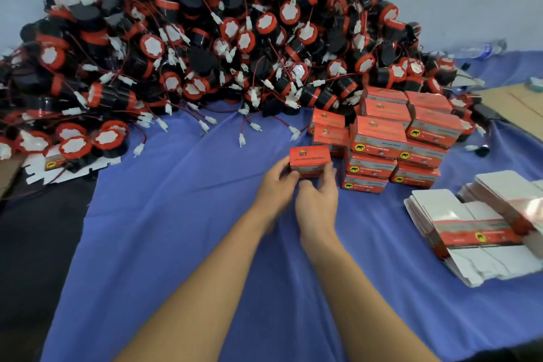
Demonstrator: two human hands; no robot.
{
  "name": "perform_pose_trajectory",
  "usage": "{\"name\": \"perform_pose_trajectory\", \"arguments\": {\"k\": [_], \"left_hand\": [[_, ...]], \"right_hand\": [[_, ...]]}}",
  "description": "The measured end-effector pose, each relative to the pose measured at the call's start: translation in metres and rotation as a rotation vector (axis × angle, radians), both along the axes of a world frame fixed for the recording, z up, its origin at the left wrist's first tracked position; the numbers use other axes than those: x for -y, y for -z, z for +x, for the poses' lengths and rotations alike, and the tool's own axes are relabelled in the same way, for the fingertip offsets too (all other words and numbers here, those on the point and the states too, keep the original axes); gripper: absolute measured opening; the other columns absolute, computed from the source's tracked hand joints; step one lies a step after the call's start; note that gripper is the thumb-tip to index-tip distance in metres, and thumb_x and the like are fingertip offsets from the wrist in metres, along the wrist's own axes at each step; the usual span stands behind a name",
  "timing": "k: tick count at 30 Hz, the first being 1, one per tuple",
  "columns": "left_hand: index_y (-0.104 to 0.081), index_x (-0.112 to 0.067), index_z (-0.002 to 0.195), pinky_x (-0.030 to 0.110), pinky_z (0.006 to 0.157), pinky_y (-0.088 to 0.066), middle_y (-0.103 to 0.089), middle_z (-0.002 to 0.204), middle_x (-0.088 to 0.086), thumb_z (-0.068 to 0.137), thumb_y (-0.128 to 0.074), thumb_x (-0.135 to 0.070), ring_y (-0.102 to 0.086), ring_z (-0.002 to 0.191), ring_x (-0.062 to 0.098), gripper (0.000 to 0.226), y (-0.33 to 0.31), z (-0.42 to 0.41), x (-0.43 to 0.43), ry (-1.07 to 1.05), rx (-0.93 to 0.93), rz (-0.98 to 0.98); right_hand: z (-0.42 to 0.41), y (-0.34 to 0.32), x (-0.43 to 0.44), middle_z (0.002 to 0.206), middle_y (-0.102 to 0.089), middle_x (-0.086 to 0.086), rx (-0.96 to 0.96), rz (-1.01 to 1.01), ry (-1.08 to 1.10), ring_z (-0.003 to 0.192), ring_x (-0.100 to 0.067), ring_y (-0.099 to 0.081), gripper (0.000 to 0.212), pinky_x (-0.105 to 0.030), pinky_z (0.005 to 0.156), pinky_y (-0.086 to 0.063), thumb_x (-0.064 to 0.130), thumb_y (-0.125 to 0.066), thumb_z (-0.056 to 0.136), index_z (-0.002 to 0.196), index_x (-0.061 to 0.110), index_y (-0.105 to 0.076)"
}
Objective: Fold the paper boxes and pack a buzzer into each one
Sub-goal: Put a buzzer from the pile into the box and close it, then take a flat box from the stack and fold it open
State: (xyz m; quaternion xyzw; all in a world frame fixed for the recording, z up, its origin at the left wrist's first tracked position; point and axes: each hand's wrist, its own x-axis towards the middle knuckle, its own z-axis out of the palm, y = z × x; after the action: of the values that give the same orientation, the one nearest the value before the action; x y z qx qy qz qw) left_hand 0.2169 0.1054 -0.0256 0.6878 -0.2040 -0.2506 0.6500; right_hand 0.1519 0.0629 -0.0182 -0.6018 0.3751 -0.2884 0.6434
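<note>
Paper box [310,160], red and printed, is held in both hands just to the left of the stack of finished boxes [396,144]. The left hand [276,182] curls round its left side. The right hand [318,200] holds the near right corner, with fingers up along the right face. The hands are close together, both clamped on this one box. Its top looks closed. The underside is hidden by the hands, so I cannot tell whether that flap is tucked, nor whether a buzzer is inside.

To my eye this is the tail of one round: a last squeeze on a folded, probably filled box before it joins the others.

Behind and to the left of the stack, the heap of loose buzzers [205,38] trails wires onto the blue cloth [205,214] over the worktop. In front of the stack and to its right lie the flat box blanks [484,229].

The next move, I judge, is a short carry to the right. The box should be set square on a column so nothing tips. After that comes a fresh blank from the near side of the stack and a buzzer from beyond it.
</note>
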Motion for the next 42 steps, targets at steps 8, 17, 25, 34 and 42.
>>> {"name": "perform_pose_trajectory", "arguments": {"k": [8, 17, 25, 34, 42], "left_hand": [[-0.049, -0.016, 0.150, 0.027, 0.114, -0.043, -0.061, 0.146, 0.004, 0.103, -0.037, 0.010, -0.055, 0.136, 0.013, 0.055, 0.005, 0.023, 0.032, 0.227, -0.102, 0.007], [-0.061, -0.015, 0.105, 0.017, 0.072, -0.049, -0.067, 0.104, 0.003, 0.091, -0.059, 0.005, -0.061, 0.080, 0.003, 0.024, -0.010, -0.083, 0.030, -0.376, 0.211, -0.064], [-0.063, -0.019, 0.109, 0.017, 0.074, -0.052, -0.072, 0.101, -0.006, 0.093, -0.069, -0.024, -0.068, 0.088, 0.010, 0.018, -0.009, -0.195, 0.085, 0.272, 0.026, 0.240], [-0.069, -0.016, 0.109, 0.028, 0.082, -0.054, -0.073, 0.113, 0.001, 0.096, -0.066, -0.026, -0.067, 0.107, 0.020, 0.016, -0.001, -0.210, 0.113, 0.174, 0.035, 0.374], [-0.067, -0.020, 0.090, 0.034, 0.081, -0.060, -0.076, 0.094, -0.001, 0.090, -0.074, -0.029, -0.072, 0.091, 0.016, 0.012, -0.002, -0.212, 0.110, 0.115, -0.096, 0.240]], "right_hand": [[0.004, 0.013, 0.021, 0.161, -0.038, 0.010, 0.118, 0.122, -0.075, 0.141, 0.000, -0.041, 0.068, -0.028, 0.121, -0.032, 0.001, -0.040, 0.106, 0.165, 0.026, -0.015], [-0.121, 0.003, 0.018, 0.104, -0.075, 0.008, 0.009, -0.302, 0.194, 0.083, -0.015, -0.072, 0.035, -0.023, 0.071, -0.055, -0.008, -0.058, 0.094, 0.108, 0.022, -0.071], [-0.210, 0.008, 0.087, 0.127, -0.048, -0.013, -0.396, -0.527, 0.614, 0.112, -0.028, -0.053, 0.036, -0.024, 0.088, -0.036, 0.018, -0.070, 0.093, 0.129, 0.016, -0.063], [-0.230, 0.009, 0.120, 0.127, -0.054, -0.013, -0.588, -0.445, 0.440, 0.115, -0.029, -0.056, 0.048, -0.032, 0.094, -0.039, 0.031, -0.078, 0.087, 0.130, 0.015, -0.066], [-0.236, -0.003, 0.127, 0.118, -0.065, -0.012, -0.552, -0.434, 0.392, 0.099, -0.024, -0.062, 0.035, -0.031, 0.084, -0.044, 0.034, -0.078, 0.086, 0.116, 0.017, -0.074]]}}
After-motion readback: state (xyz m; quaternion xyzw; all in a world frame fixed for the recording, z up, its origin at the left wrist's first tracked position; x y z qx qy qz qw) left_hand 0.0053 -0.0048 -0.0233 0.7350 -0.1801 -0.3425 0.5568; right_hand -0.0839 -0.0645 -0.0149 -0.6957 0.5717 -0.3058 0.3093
